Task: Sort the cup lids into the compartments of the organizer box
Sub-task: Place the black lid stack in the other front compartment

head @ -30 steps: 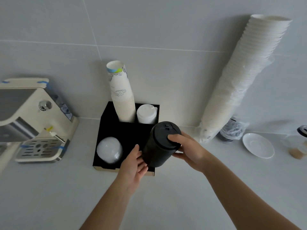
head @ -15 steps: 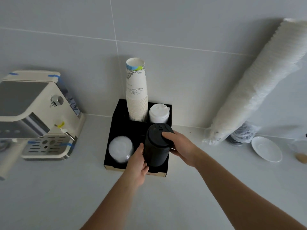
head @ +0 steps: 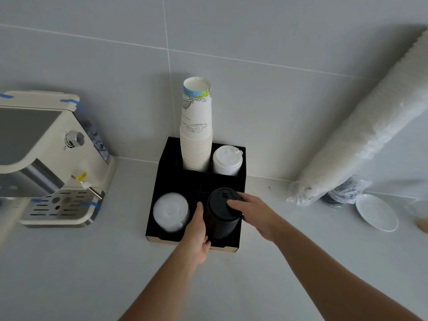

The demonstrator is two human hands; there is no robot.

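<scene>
in organizer box (head: 162, 181) | front-right: black lid stack (head: 221, 212), both hands' grip on it | front-left: clear lids (head: 170, 210)

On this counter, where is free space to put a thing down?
Bare counter lies between the espresso machine and the organizer box, and in front of the box. Between box and saucer is free too. Inside the box is crowded.

black lids (head: 222, 214): matt plastic | organizer box (head: 166, 172): matt black | clear lids (head: 171, 210), left of black lids: glossy plastic
</scene>
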